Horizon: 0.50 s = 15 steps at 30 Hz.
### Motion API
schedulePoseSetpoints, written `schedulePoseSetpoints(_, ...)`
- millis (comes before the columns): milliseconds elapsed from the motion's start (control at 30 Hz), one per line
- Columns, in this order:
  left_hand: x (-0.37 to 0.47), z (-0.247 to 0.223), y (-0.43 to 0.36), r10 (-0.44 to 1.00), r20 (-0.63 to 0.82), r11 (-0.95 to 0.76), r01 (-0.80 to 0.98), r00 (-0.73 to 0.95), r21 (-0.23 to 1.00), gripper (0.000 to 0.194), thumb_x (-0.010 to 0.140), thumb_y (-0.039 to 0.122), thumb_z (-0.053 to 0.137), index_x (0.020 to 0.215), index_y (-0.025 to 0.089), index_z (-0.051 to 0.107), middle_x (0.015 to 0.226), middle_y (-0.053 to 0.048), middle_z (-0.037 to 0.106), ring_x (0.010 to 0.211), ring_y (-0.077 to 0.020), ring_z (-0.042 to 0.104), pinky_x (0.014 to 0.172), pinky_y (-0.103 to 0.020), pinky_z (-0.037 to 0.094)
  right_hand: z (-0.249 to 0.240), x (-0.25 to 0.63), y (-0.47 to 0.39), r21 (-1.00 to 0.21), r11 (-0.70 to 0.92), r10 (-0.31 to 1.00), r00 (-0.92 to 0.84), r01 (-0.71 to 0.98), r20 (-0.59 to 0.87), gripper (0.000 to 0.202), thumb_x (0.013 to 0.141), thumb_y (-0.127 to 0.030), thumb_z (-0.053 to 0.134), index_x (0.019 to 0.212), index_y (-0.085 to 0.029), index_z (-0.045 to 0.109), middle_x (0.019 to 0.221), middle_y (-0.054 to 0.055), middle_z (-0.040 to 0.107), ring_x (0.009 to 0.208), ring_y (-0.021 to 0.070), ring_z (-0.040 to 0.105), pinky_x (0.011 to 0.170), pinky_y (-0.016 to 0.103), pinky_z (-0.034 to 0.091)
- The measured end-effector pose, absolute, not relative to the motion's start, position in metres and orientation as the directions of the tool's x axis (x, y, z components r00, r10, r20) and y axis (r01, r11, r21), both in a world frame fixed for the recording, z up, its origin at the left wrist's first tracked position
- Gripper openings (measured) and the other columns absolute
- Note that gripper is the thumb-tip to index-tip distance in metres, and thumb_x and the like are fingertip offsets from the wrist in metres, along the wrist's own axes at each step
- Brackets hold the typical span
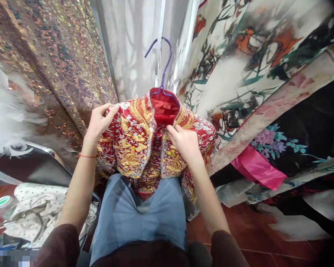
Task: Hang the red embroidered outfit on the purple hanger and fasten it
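Observation:
A red jacket (135, 148) with gold and silver embroidery hangs on a purple hanger (169, 61) in front of me, its lower part against my knees. Its front is parted, and a red lining with a small size label (167, 105) shows inside the collar. My left hand (100, 120) grips the jacket's shoulder on the left, thumb on top and the other fingers partly behind the cloth. My right hand (183, 142) pinches the front edge just below the collar on the right side.
A sequined cloth (64, 52) hangs at the left beside white feathers (8, 115). Flower-patterned garments (239, 55) and a bright pink cloth (258, 167) hang at the right. A dotted cloth (39, 207) and a bottle with a green-and-white cap (3, 202) lie low on the left.

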<state>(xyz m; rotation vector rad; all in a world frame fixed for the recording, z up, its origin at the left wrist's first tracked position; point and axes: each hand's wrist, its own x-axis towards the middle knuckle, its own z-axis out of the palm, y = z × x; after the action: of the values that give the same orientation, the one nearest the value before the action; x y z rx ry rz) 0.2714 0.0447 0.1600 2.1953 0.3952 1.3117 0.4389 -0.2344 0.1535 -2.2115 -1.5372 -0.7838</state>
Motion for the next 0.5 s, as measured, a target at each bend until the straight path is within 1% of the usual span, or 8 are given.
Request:
schedulePoseSetpoints(67, 0.269, 0.159, 0.042, 0.480, 0.738, -0.845, 0.023, 0.475, 0.535, 0.045, 0.085, 0.054, 0.064, 0.060, 0.020, 0.047, 0.056, 0.004, 0.038, 0.053, -0.0104, 0.031, 0.052, -0.028, 0.025, 0.167, 0.438, -0.229, 0.014, -0.317, 0.750, 0.241, 0.948, 0.616, 0.029, 0.100, -0.028, 0.044, 0.104, -0.023, 0.072, 0.078, 0.004, 0.066, 0.059, 0.0116, 0.049, 0.057, 0.028, 0.029)
schedulePoseSetpoints(133, 0.269, 0.156, 0.039, 0.486, 0.771, -0.862, 0.079, 0.412, 0.501, 0.050, 0.084, 0.053, 0.067, 0.056, 0.020, 0.041, 0.052, 0.005, 0.032, 0.051, -0.0103, 0.028, 0.052, -0.029, 0.024, 0.181, 0.436, -0.221, -0.087, -0.224, 0.696, 0.222, 0.971, 0.683, 0.030, 0.102, -0.033, 0.043, 0.101, -0.023, 0.070, 0.079, 0.003, 0.065, 0.064, 0.0122, 0.052, 0.061, 0.027, 0.034)
schedulePoseSetpoints(200, 0.272, 0.152, 0.035, 0.512, 0.791, -0.856, 0.125, 0.335, 0.501, 0.054, 0.085, 0.053, 0.066, 0.054, 0.020, 0.037, 0.049, 0.005, 0.028, 0.050, -0.0104, 0.026, 0.053, -0.029, 0.025, 0.192, 0.433, -0.211, -0.199, -0.140, 0.595, 0.243, 0.970, 0.766, 0.031, 0.102, -0.038, 0.042, 0.103, -0.022, 0.069, 0.083, 0.003, 0.065, 0.070, 0.0128, 0.056, 0.067, 0.027, 0.039)
schedulePoseSetpoints(267, 0.276, 0.147, 0.030, 0.556, 0.783, -0.830, 0.149, 0.277, 0.537, 0.049, 0.085, 0.052, 0.066, 0.057, 0.020, 0.043, 0.049, 0.005, 0.031, 0.051, -0.0107, 0.032, 0.056, -0.028, 0.031, 0.194, 0.434, -0.199, -0.255, -0.117, 0.539, 0.277, 0.960, 0.796, 0.031, 0.102, -0.038, 0.042, 0.102, -0.021, 0.068, 0.083, 0.003, 0.065, 0.074, 0.0136, 0.058, 0.071, 0.028, 0.042)
schedulePoseSetpoints(333, 0.277, 0.142, 0.026, 0.595, 0.765, -0.803, 0.142, 0.246, 0.579, 0.037, 0.087, 0.052, 0.064, 0.069, 0.021, 0.056, 0.055, 0.004, 0.044, 0.058, -0.0124, 0.046, 0.065, -0.027, 0.040, 0.186, 0.437, -0.189, -0.260, -0.148, 0.558, 0.298, 0.954, 0.774, 0.031, 0.101, -0.036, 0.042, 0.102, -0.020, 0.068, 0.083, 0.004, 0.065, 0.074, 0.0145, 0.059, 0.072, 0.029, 0.044)
schedulePoseSetpoints(400, 0.277, 0.135, 0.020, 0.590, 0.769, -0.804, 0.102, 0.246, 0.585, 0.032, 0.088, 0.052, 0.062, 0.093, 0.021, 0.064, 0.075, -0.001, 0.062, 0.079, -0.0171, 0.060, 0.081, -0.031, 0.047, 0.169, 0.440, -0.185, -0.269, -0.169, 0.582, 0.316, 0.948, 0.749, 0.031, 0.101, -0.032, 0.041, 0.107, -0.020, 0.069, 0.090, 0.006, 0.068, 0.079, 0.0158, 0.061, 0.074, 0.030, 0.047)
schedulePoseSetpoints(433, 0.276, 0.128, 0.017, 0.574, 0.781, -0.815, 0.080, 0.245, 0.574, 0.036, 0.088, 0.052, 0.062, 0.106, 0.021, 0.063, 0.092, -0.004, 0.067, 0.094, -0.0204, 0.063, 0.091, -0.035, 0.047, 0.156, 0.440, -0.186, -0.289, -0.161, 0.579, 0.327, 0.944, 0.747, 0.032, 0.100, -0.030, 0.040, 0.113, -0.021, 0.067, 0.097, 0.007, 0.069, 0.083, 0.0167, 0.063, 0.077, 0.031, 0.048)
schedulePoseSetpoints(500, 0.271, 0.105, 0.008, 0.555, 0.806, -0.829, 0.054, 0.206, 0.557, 0.049, 0.087, 0.050, 0.065, 0.126, 0.022, 0.055, 0.126, -0.010, 0.061, 0.124, -0.0257, 0.055, 0.108, -0.041, 0.040, 0.119, 0.434, -0.195, -0.360, -0.107, 0.538, 0.358, 0.927, 0.763, 0.035, 0.099, -0.029, 0.040, 0.125, -0.022, 0.062, 0.112, 0.009, 0.068, 0.095, 0.0185, 0.065, 0.083, 0.034, 0.051)
